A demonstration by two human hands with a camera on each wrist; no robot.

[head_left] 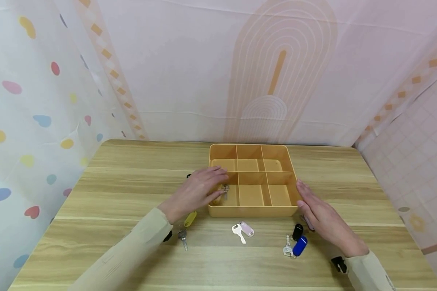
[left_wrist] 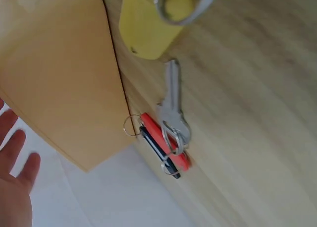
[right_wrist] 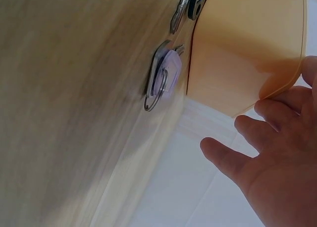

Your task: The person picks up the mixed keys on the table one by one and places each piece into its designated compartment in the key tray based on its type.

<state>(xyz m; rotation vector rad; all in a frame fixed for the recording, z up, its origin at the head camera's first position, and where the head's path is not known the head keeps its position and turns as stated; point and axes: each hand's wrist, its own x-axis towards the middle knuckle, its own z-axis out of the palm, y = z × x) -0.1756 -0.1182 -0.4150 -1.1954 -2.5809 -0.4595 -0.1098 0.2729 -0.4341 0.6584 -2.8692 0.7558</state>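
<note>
An orange six-compartment box [head_left: 253,211] stands on the wooden table. My left hand [head_left: 198,186] reaches over its left rim at the front-left compartment, fingers spread and relaxed. Inside that compartment lie a small key [head_left: 226,192] and an orange-yellow tag [head_left: 217,199], partly behind the fingers. My right hand [head_left: 322,216] lies along the box's right side, fingertips at the rim and holding nothing. Under the left wrist are a yellow tag [left_wrist: 148,31], a silver key [left_wrist: 172,105] and a red tag [left_wrist: 161,138] beside a black one. A lilac tag [right_wrist: 170,71] with a ring lies below the right hand.
In front of the box lies a silver key [head_left: 238,231] with a pale pink tag [head_left: 247,229]. Further right are a black tag [head_left: 297,232], a blue tag [head_left: 300,246] and a key [head_left: 287,247]. A patterned curtain [head_left: 189,81] rises behind the table.
</note>
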